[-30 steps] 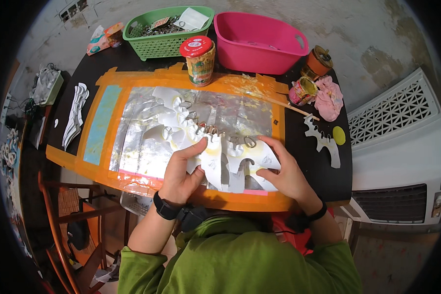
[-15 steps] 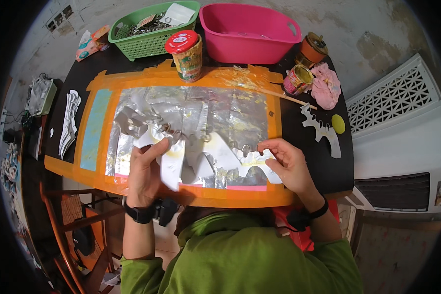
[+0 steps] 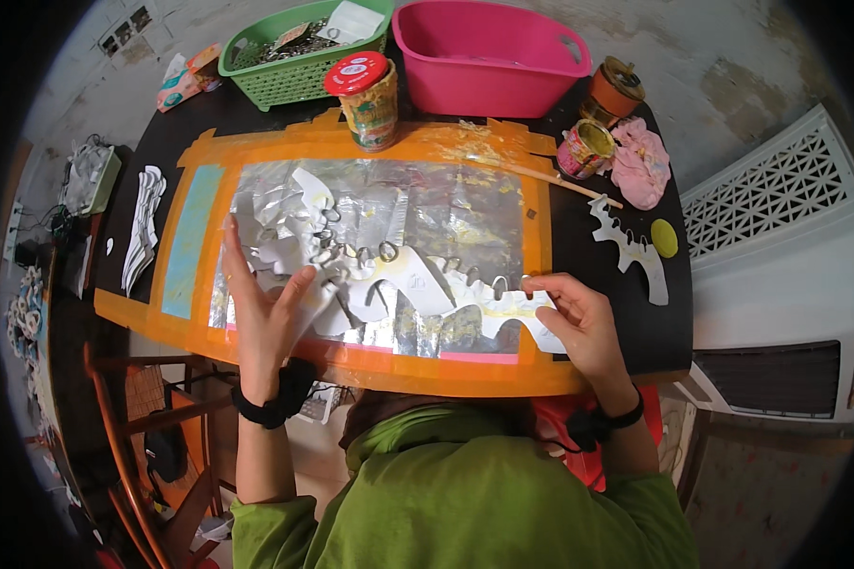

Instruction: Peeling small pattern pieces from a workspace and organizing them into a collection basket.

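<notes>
My right hand (image 3: pixel 586 322) pinches the right end of a white scallop-edged cut-out piece (image 3: pixel 508 308) with metal rings along its top and yellowish smears. My left hand (image 3: pixel 264 318) is open, thumb and fingers apart, at the left side of a loose heap of similar white pieces (image 3: pixel 304 251). One broad white piece (image 3: pixel 413 280) with a ring lies between the heap and the piece in my right hand. Whether my left fingers touch the heap I cannot tell. Under everything lies a shiny silver sheet (image 3: pixel 470 213) edged with orange tape (image 3: pixel 143 322).
At the back stand a green basket (image 3: pixel 280 85) of metal rings, a pink tub (image 3: pixel 489 57) and a red-lidded jar (image 3: pixel 365 104). To the right are a smeared open can (image 3: pixel 586 150), a stick (image 3: pixel 564 183), a pink cloth (image 3: pixel 640 166) and another white cut-out (image 3: pixel 631 251). White strips (image 3: pixel 143 228) lie at left.
My left hand has let go of the white pieces, spread its fingers and shifted left. The heap has settled on the sheet. My right hand has moved slightly right, still pinching its piece.
</notes>
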Demonstrator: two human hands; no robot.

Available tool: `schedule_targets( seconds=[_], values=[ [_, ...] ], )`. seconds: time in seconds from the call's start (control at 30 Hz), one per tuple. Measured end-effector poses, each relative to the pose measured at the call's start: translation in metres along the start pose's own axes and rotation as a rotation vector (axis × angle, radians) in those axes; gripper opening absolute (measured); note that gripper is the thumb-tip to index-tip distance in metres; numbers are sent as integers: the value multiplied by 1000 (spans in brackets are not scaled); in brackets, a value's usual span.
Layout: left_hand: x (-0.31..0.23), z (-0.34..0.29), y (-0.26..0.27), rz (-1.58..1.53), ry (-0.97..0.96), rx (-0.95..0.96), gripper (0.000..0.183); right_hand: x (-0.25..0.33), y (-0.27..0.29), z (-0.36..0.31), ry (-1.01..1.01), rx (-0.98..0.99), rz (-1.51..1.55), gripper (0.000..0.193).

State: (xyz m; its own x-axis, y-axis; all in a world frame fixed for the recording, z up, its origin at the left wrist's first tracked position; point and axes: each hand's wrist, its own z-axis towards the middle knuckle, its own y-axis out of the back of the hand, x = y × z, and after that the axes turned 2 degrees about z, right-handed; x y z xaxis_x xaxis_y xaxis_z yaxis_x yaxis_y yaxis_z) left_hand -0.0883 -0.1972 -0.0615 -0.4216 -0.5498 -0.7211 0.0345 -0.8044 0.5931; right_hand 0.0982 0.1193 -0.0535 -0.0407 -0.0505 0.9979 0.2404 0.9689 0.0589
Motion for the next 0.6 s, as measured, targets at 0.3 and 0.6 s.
schedule_targets(
  seconds=[0.3,0.6],
  values=[
    [2,-6,2,-208,215,12,114,16,16,-12,-59,-130,-146,30],
    [-13,-2,7,-433,489,79,53,41,5,11,163,-349,128,43]
  ],
)
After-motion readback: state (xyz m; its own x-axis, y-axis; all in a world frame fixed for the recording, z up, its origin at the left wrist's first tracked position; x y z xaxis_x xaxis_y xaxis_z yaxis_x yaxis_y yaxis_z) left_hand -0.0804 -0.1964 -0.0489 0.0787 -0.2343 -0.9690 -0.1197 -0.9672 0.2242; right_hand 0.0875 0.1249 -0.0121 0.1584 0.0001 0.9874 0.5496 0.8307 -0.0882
